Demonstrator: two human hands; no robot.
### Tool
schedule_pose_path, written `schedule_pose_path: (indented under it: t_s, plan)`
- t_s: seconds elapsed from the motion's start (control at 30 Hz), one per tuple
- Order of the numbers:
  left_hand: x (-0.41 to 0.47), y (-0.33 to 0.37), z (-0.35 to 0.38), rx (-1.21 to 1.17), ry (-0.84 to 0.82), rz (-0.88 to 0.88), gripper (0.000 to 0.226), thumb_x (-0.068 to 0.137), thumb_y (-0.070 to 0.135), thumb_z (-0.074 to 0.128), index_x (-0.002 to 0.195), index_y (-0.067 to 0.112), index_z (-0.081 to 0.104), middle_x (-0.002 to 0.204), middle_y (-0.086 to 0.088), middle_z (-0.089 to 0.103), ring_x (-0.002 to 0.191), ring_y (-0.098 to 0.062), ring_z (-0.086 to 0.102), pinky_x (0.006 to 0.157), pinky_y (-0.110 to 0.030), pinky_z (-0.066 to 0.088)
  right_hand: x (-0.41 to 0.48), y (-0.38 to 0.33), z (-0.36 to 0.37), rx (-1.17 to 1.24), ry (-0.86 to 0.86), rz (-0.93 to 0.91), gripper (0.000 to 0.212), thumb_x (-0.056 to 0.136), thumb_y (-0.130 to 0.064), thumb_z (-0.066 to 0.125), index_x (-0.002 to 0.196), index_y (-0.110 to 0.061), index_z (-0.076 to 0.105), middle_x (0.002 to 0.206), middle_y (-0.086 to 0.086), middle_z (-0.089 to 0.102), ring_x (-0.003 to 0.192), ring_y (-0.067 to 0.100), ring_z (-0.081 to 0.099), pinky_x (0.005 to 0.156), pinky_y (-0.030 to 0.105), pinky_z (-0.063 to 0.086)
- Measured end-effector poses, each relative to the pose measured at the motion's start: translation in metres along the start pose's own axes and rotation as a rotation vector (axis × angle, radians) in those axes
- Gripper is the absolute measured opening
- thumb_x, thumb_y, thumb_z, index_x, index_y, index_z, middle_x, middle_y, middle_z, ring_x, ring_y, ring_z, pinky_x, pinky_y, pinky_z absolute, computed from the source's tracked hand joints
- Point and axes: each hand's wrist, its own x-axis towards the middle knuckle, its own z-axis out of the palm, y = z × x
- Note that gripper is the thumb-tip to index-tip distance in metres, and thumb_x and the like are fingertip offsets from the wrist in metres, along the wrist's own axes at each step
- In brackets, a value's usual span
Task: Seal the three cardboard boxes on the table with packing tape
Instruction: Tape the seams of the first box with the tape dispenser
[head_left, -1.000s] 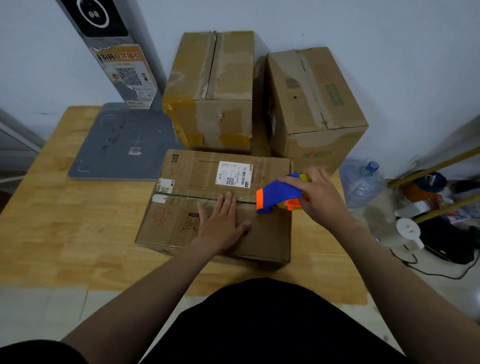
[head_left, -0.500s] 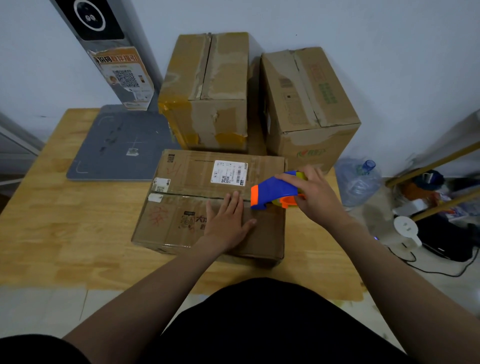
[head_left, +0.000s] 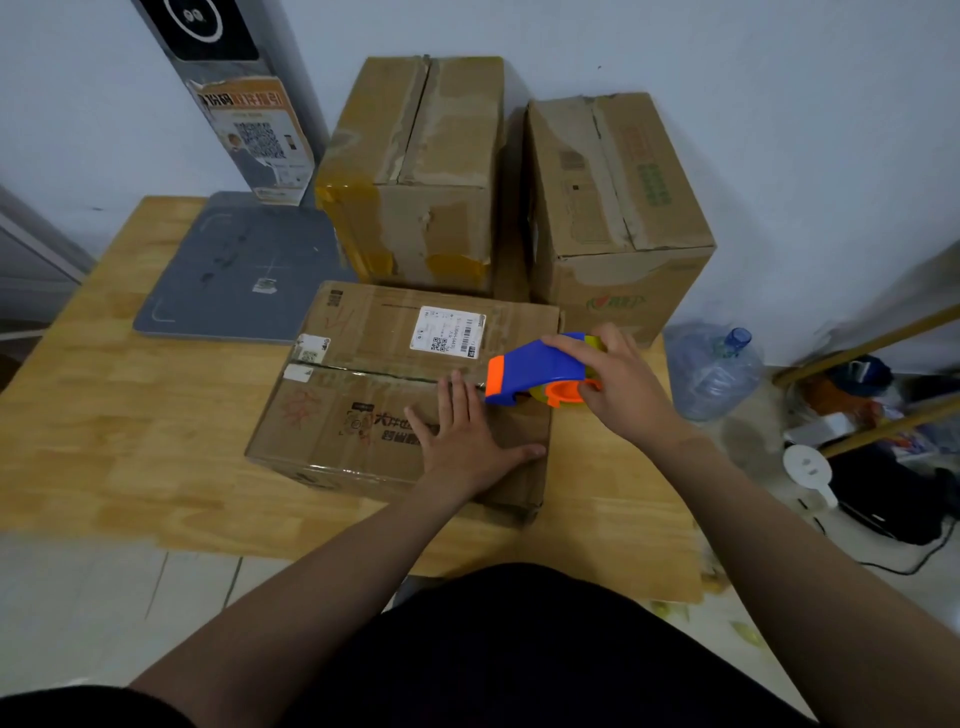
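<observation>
On the front box (head_left: 363, 353), the left hand (head_left: 467, 441) slides right

Since 1 second ago it has shifted toward the box's right edge, uncovering printed characters. It lies flat, fingers spread, on the near flap. Red scrawl marks the left end; a white barcode label (head_left: 449, 332) sits on the far flap. The right hand (head_left: 623, 384) grips the blue-orange tape dispenser (head_left: 535, 364), nose at the centre seam. 2 taller boxes (head_left: 415, 171) stand behind on the surface (head_left: 130, 415).

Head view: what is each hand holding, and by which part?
Right hand grips the tape dispenser by its rear, roll end. Left hand holds nothing, lying flat on the near box.
</observation>
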Motion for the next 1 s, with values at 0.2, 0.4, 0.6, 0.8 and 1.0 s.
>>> schedule_pose_path:
  t_s: [0.2,0.4,0.6,0.8,1.0]
  plan:
    - [-0.003,0.018,-0.003,-0.054,-0.058,-0.085,0.152,0.058,0.105,0.039,0.156,0.009,-0.027,0.161,-0.008,-0.040,0.146,-0.024,-0.041,0.111,-0.075,-0.018,0.004,-0.002,-0.002,-0.021,-0.003,-0.010,0.078,0.089,-0.006,0.064,0.149,-0.047,0.037,0.113,-0.001,0.033,0.110,0.024,0.040,0.086,0.036,0.045]
    - [-0.001,0.023,-0.004,-0.085,-0.092,-0.123,0.152,0.061,0.101,0.047,0.155,0.008,-0.028,0.161,-0.008,-0.039,0.146,-0.025,-0.041,0.108,-0.074,-0.021,0.006,0.004,-0.006,0.013,0.001,-0.029,0.075,0.088,-0.005,0.067,0.147,-0.045,0.044,0.110,-0.003,0.035,0.111,0.025,0.042,0.084,0.038,0.044]
    - [0.000,0.025,0.003,-0.068,-0.030,-0.115,0.147,0.065,0.099,0.043,0.157,0.006,-0.024,0.164,-0.010,-0.035,0.148,-0.027,-0.037,0.108,-0.078,-0.017,0.005,0.013,-0.013,-0.016,-0.025,-0.032,0.074,0.088,-0.010,0.068,0.148,-0.046,0.041,0.116,0.004,0.044,0.110,0.024,0.045,0.083,0.041,0.048]
    - [0.001,0.026,0.006,-0.042,0.012,-0.111,0.144,0.067,0.097,0.044,0.158,0.005,-0.021,0.165,-0.011,-0.031,0.150,-0.029,-0.034,0.110,-0.078,-0.014,-0.008,0.021,-0.013,-0.079,0.006,-0.121,0.074,0.086,-0.015,0.072,0.150,-0.039,0.042,0.119,0.008,0.047,0.109,0.026,0.048,0.083,0.038,0.044]
    - [0.002,0.027,0.008,-0.026,0.037,-0.089,0.144,0.067,0.096,0.046,0.158,0.007,-0.022,0.165,-0.009,-0.033,0.150,-0.028,-0.034,0.109,-0.077,-0.014,-0.017,0.029,-0.012,-0.075,0.040,-0.141,0.074,0.085,-0.019,0.075,0.150,-0.037,0.043,0.125,0.010,0.049,0.112,0.028,0.050,0.083,0.041,0.048]
